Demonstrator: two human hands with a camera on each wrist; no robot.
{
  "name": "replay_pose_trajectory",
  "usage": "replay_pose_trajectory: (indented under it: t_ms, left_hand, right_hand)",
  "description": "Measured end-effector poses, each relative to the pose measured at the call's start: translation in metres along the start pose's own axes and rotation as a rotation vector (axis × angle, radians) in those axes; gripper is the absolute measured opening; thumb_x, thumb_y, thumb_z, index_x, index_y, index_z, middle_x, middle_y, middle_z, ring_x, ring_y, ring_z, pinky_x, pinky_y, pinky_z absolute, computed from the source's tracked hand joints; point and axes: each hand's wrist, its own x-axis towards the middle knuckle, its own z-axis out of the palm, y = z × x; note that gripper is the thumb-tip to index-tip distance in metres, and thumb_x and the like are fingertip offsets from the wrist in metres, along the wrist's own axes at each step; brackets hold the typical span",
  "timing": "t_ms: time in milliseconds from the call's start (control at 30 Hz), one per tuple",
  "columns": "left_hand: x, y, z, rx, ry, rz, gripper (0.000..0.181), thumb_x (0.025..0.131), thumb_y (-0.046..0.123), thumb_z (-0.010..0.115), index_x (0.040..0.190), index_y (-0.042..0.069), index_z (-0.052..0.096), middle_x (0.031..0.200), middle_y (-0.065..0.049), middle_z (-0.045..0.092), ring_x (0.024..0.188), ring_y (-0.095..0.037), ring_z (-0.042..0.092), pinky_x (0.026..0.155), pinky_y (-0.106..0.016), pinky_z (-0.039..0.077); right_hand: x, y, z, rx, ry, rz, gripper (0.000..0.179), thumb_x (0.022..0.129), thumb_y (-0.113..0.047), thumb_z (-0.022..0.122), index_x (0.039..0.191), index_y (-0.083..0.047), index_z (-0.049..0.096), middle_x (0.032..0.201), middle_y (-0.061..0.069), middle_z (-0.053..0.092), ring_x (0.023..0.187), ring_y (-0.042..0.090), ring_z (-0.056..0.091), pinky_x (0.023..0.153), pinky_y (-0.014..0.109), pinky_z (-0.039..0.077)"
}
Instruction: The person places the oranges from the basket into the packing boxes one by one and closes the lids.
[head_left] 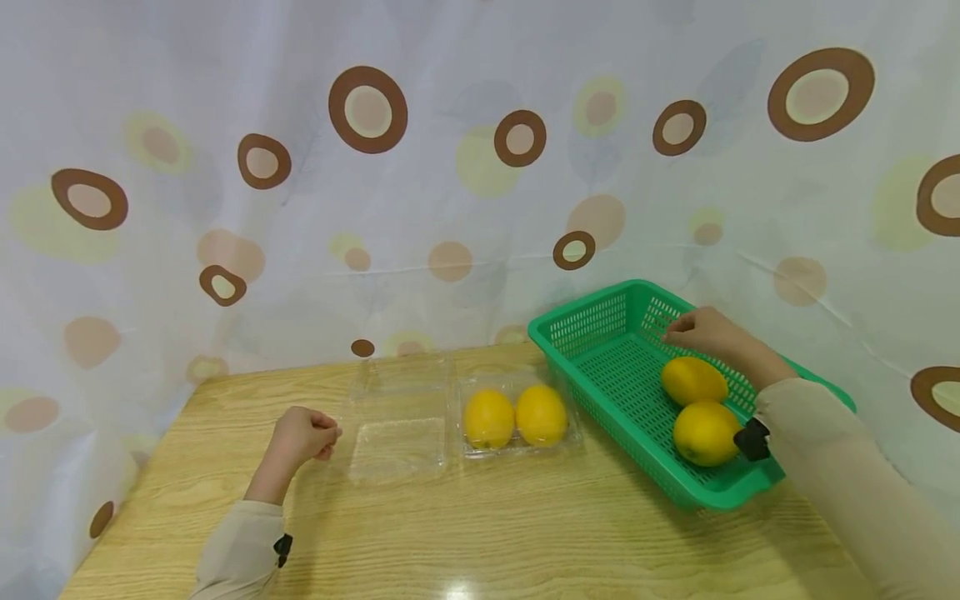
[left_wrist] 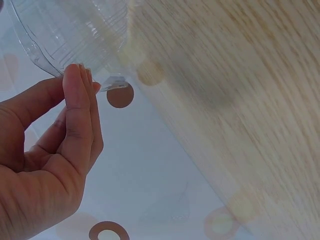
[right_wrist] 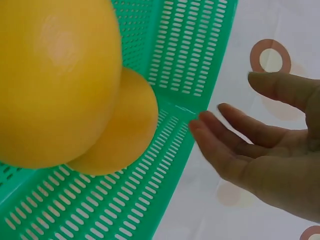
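At the table's left, my left hand [head_left: 300, 433] pinches the edge of an open, clear plastic clamshell box [head_left: 397, 446] between thumb and fingertips. That rim of the clear box [left_wrist: 75, 37] shows at my left fingertips [left_wrist: 75, 75] in the left wrist view. Over the far right side of a green basket [head_left: 611, 400] is my right hand [head_left: 705, 329], fingers loosely bent and holding nothing. Below it in the basket lie two smooth, oval yellow fruits, one fruit [head_left: 693, 381] behind the other fruit [head_left: 707, 433]. In the right wrist view, the nearer yellow fruit [right_wrist: 55, 75] partly hides the other.
Right of the open box stands a second clear box [head_left: 517, 452] with two yellow fruits [head_left: 489, 418] inside, close to the basket's left side. A patterned cloth [head_left: 450, 208] hangs behind the wooden table [head_left: 420, 533].
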Motion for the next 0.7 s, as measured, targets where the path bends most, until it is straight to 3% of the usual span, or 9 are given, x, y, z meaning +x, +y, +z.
replay_pose_trajectory:
  t_ms: [200,367,567,633,700]
  left_hand:
    - [0.000,-0.001,0.000,0.006,0.010,0.007,0.017,0.091,0.000,0.061,0.097,-0.016,0.065,0.077,-0.021,0.066,0.056,-0.014,0.061,0.058,-0.035,0.056]
    - [0.001,-0.002,0.000,-0.005,0.008,0.003,0.018,0.091,0.000,0.062,0.098,-0.016,0.065,0.080,-0.022,0.067,0.058,-0.017,0.063,0.059,-0.036,0.057]
    - [0.000,-0.002,0.000,-0.002,0.009,0.004,0.018,0.091,0.000,0.062,0.098,-0.016,0.065,0.080,-0.022,0.067,0.059,-0.018,0.064,0.059,-0.036,0.057]
    - [0.000,-0.002,0.000,-0.003,0.011,0.007,0.018,0.091,0.000,0.062,0.098,-0.016,0.065,0.080,-0.022,0.067,0.059,-0.018,0.064,0.059,-0.036,0.057]
    - [-0.001,-0.001,0.000,-0.003,0.011,0.008,0.018,0.090,0.000,0.062,0.098,-0.017,0.065,0.079,-0.022,0.067,0.059,-0.018,0.064,0.059,-0.036,0.057]
  right_hand:
    - [0.005,0.012,0.004,-0.180,-0.115,0.060,0.061,0.097,-0.023,0.053,0.124,0.029,0.039,0.127,0.047,0.040,0.117,0.061,0.040,0.092,0.061,0.043]
    - [0.007,0.011,0.004,-0.250,-0.183,0.121,0.069,0.094,-0.027,0.057,0.125,0.030,0.035,0.128,0.049,0.036,0.117,0.061,0.039,0.093,0.061,0.042]
    - [0.010,0.015,0.002,-0.199,-0.256,0.211,0.082,0.092,-0.022,0.061,0.132,0.032,0.013,0.137,0.053,0.009,0.121,0.062,0.031,0.097,0.061,0.039]
    - [0.012,0.018,0.002,-0.174,-0.278,0.243,0.084,0.092,-0.019,0.061,0.133,0.032,0.009,0.137,0.053,0.006,0.121,0.062,0.032,0.096,0.059,0.041]
    - [0.013,0.022,0.002,-0.167,-0.291,0.256,0.083,0.092,-0.018,0.062,0.133,0.031,0.011,0.135,0.052,0.013,0.112,0.057,0.043,0.091,0.053,0.048]
